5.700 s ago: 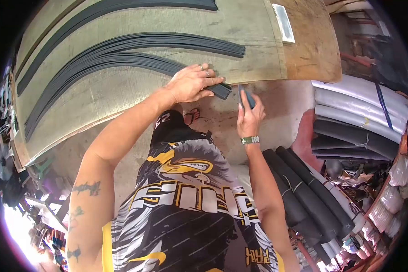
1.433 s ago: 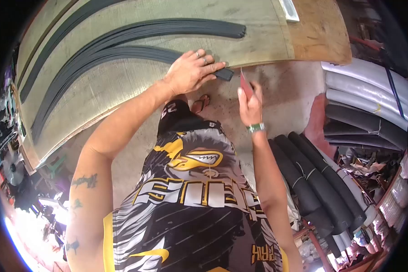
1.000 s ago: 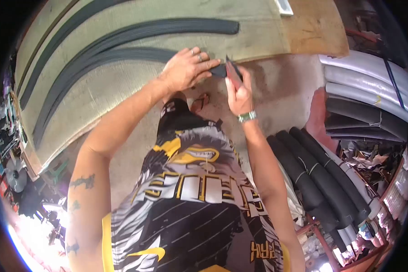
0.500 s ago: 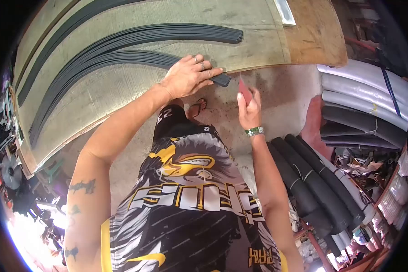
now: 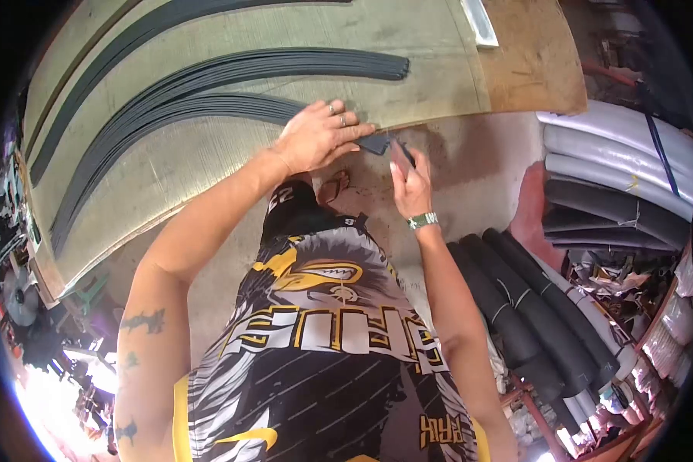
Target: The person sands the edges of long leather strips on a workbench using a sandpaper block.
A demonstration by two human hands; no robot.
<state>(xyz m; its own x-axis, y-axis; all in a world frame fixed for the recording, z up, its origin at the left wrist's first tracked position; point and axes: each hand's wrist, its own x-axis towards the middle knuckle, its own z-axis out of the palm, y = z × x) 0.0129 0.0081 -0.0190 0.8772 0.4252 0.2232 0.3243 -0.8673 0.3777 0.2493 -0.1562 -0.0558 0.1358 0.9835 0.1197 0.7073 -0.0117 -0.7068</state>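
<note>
A bundle of long dark grey strips (image 5: 208, 105) curves across the table to its near edge. My left hand (image 5: 321, 137), with rings on two fingers, is closed over the bundle close to its end, fingers pressing on it. The strip ends (image 5: 374, 144) stick out past my fingertips, over the table edge. Just right of them, my right hand (image 5: 413, 187) grips a flat, reddish, knife-like tool (image 5: 397, 156), its upper end right at the strip ends. A small dark piece (image 5: 409, 155) shows beside the tool at my right fingers.
A second bundle of strips (image 5: 316, 64) lies farther back on the table (image 5: 439, 85), with another bundle (image 5: 131, 44) beyond. A white-edged block (image 5: 480, 21) sits at the back right. Black rolls (image 5: 531, 316) and silver rolls (image 5: 616, 142) are stacked on the right.
My right hand has moved left and slightly down, bringing the reddish tool to the strip ends. My left hand stays on the bundle, almost unmoved.
</note>
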